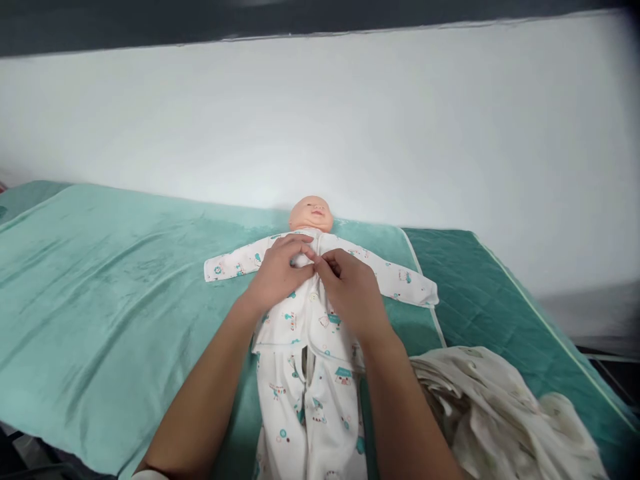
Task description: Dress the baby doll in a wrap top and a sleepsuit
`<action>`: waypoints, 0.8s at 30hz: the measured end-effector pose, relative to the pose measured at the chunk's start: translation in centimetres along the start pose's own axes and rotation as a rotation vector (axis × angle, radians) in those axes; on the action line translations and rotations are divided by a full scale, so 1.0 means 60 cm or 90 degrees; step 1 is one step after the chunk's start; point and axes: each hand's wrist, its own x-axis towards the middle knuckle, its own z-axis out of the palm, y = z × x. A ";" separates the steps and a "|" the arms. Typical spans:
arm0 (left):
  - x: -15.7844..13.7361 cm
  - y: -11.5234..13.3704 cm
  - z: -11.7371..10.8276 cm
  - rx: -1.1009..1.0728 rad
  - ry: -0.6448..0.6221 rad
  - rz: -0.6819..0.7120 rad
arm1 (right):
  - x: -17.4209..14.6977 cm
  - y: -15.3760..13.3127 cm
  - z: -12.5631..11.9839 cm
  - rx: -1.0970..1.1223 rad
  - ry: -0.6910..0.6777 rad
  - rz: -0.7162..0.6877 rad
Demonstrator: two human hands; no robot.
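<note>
A baby doll [311,213] lies on its back, dressed in a white printed jacket [295,320] and matching trousers [285,420]. The sleeves stretch out to both sides. My left hand [283,267] rests on the chest, its thumb and forefinger pinching the jacket's front edge. Against those fingertips, my right hand [350,283] pinches the same front opening with thumb and bent fingers. A button [313,297] shows just below the hands. Whatever sits between the fingertips is hidden.
A light green blanket [125,300] with folds covers the bed under the doll. Darker green quilted cloth [480,300] lies at the right. A crumpled pale printed cloth [505,407] is heaped at the front right. Behind the bed stands a white wall [320,120].
</note>
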 end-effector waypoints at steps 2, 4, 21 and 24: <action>-0.002 -0.002 0.009 0.022 0.038 0.026 | -0.008 0.001 0.011 -0.014 0.050 -0.007; -0.008 -0.005 0.017 0.039 0.062 0.059 | -0.022 0.005 0.021 -0.011 0.096 -0.008; -0.067 -0.014 -0.026 -0.004 -0.158 0.089 | -0.074 0.027 0.008 0.012 0.018 -0.088; -0.064 -0.015 -0.029 0.000 -0.174 0.099 | -0.074 0.027 0.008 0.004 0.025 -0.099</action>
